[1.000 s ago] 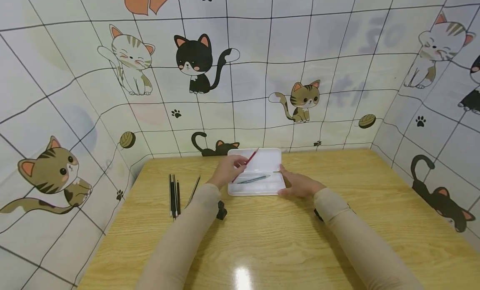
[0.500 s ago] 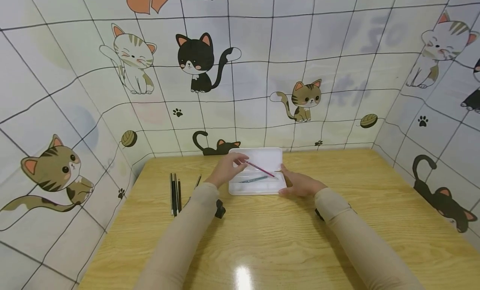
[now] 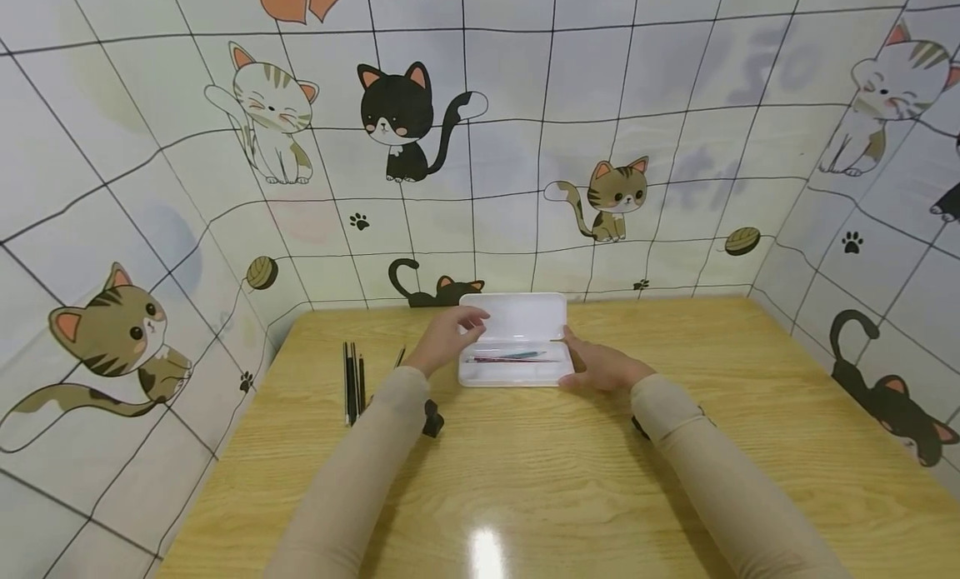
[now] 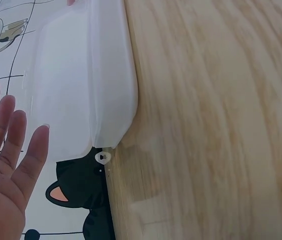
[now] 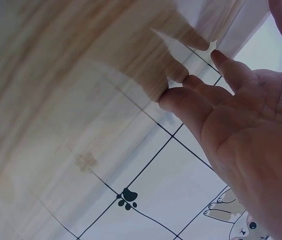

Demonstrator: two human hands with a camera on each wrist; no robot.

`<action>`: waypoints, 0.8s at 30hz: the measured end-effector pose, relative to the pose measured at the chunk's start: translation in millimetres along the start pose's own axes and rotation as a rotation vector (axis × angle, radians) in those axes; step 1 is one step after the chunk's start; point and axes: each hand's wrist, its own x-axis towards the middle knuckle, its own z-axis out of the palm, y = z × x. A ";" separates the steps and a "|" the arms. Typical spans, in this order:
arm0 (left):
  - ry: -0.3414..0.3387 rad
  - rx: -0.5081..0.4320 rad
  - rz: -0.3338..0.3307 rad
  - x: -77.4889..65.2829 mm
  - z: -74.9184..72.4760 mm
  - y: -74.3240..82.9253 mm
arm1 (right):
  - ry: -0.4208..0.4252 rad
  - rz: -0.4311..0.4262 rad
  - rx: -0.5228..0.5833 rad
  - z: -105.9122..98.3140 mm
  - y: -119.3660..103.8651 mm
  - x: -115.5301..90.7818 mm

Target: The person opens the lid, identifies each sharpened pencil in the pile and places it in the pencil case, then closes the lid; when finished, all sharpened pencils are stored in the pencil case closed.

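An open white plastic pencil case [image 3: 517, 381] lies near the table's back edge, its lid [image 3: 525, 316] tipped back toward the wall. Inside its tray lie a thin red pencil [image 3: 536, 361] and a light-blue pen-like stick [image 3: 528, 354], almost parallel. My left hand [image 3: 448, 337] hovers at the case's left end, holding nothing; in the left wrist view its fingers [image 4: 33, 155] are spread, apart from the case. At the right end, my right hand [image 3: 603, 367] holds the case between thumb and fingers; the right wrist view shows the fingertips down at the tabletop.
Several dark pencils [image 3: 352, 383] lie side by side on the table's left. Another slim pencil [image 3: 400, 356] is partly hidden behind the left forearm. A cat-patterned cloth wall [image 3: 517, 212] encloses the table [image 3: 570, 479] at the back and sides.
The left hand turned the red pencil level above the tray and let it go; it now lies beside the blue stick. The right hand stays at the case's right end.
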 end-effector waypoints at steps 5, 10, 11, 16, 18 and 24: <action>0.015 -0.043 -0.010 -1.9 -5.1 -4.4 | 0.000 0.007 0.004 0.0 -0.1 -0.8; 0.037 -0.065 -0.020 -5.2 -11.3 -9.5 | 0.005 0.012 0.003 -0.7 -1.4 -2.0; 0.044 -0.060 -0.021 -5.8 -12.3 -11.6 | 0.005 0.013 0.003 -0.8 -1.6 -2.5; 0.077 -0.061 -0.028 -10.1 -19.0 -22.1 | 0.006 0.016 0.014 -1.9 -0.6 -5.0; 0.087 -0.057 -0.035 -13.0 -23.3 -26.2 | 0.007 0.014 0.018 -2.3 0.4 -5.5; 0.083 -0.015 -0.079 -27.1 -41.3 -35.2 | 0.004 0.003 0.027 -1.2 1.4 -4.1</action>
